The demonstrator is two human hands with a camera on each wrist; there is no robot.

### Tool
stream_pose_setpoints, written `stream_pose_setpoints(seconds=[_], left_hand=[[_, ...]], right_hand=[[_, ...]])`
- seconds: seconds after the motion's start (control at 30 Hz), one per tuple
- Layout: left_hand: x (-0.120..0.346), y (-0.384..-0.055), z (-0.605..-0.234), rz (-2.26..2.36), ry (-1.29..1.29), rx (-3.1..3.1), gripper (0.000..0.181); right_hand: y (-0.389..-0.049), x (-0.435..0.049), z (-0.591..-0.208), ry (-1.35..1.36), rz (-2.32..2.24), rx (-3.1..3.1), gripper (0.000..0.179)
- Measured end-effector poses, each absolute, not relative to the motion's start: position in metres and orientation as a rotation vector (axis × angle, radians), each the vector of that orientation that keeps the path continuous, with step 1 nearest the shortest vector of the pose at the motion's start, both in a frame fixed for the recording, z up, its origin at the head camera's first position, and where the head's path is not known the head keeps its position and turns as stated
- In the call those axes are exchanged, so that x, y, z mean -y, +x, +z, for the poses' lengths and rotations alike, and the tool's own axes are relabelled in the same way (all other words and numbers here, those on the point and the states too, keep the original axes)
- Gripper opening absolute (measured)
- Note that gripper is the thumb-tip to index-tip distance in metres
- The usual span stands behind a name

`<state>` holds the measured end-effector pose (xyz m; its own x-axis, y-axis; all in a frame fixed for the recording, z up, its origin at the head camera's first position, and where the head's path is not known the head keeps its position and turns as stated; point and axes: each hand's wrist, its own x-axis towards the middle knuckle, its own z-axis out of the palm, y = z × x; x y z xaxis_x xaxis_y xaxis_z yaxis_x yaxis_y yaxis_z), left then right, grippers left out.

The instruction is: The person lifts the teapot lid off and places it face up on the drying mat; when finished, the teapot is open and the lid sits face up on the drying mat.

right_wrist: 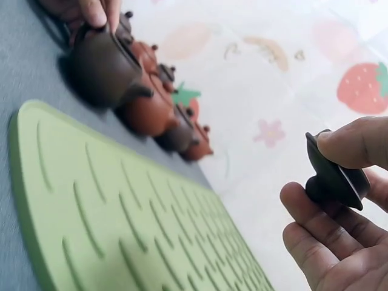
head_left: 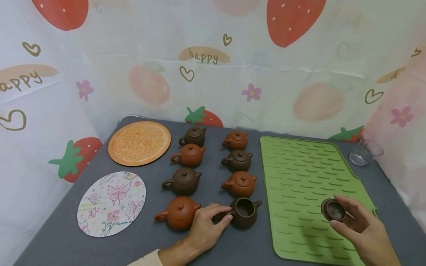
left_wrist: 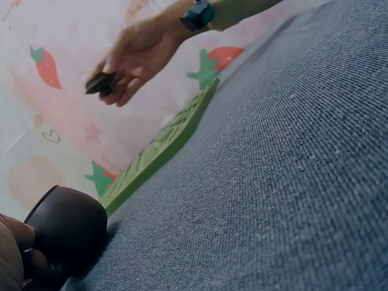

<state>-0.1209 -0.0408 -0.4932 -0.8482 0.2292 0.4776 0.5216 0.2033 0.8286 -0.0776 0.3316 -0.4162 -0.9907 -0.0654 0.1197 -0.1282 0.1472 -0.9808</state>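
Head view: left hand (head_left: 207, 227) pinches a lidless dark teapot (head_left: 245, 218) at its fingertips; green mat (head_left: 301, 184) lies to its right. Left wrist view: teapot stands against that hand. Right wrist view: right hand (right_wrist: 351, 257), partly curled, grips a dark lid (right_wrist: 335, 177) between thumb and fingers.

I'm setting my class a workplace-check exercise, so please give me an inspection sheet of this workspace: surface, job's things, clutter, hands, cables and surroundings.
Surface: dark grey woven cloth; green ridged mat at right.
Job's things: round, dark brown, clay-like teapot, lidless; dark brown knobbed lid, tilted above the mat; seven lidded round teapots, reddish-brown or dark brown, nearby in two columns.
Clutter: flat orange disc and flat white disc with butterfly drawings at left; clear, transparent vessel at far right.
Hands: left hand pinches the lidless teapot's handle; right hand holds the lid.
Cables: nothing seen.
Surroundings: white sheeting printed with strawberries, flowers, hearts.
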Motion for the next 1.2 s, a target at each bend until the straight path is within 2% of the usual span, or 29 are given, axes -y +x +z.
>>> stream_pose_setpoints(seconds=[0.13, 0.5, 0.77, 0.87, 1.2], left_hand=[[0.04, -0.121, -0.493, -1.702, -0.71, 2.232, 0.017], [0.04, -0.122, -0.492, -1.703, -0.71, 2.236, 0.018], [0.04, -0.121, -0.492, -1.702, -0.705, 2.225, 0.018], [0.04, -0.121, -0.492, -1.705, -0.704, 2.227, 0.018], [0.04, -0.121, -0.492, -1.714, -0.708, 2.242, 0.018]], right_hand=[[-0.07, -0.343, -0.421, 0.045, 1.922, 2.406, 0.058], [-0.059, -0.357, -0.441, -0.056, 1.727, 2.477, 0.053], [-0.052, -0.37, -0.454, -0.141, 1.332, 2.666, 0.051], [-0.051, -0.376, -0.457, -0.17, 1.325, 2.686, 0.051], [-0.053, -0.396, -0.467, -0.382, 1.246, 2.863, 0.066]])
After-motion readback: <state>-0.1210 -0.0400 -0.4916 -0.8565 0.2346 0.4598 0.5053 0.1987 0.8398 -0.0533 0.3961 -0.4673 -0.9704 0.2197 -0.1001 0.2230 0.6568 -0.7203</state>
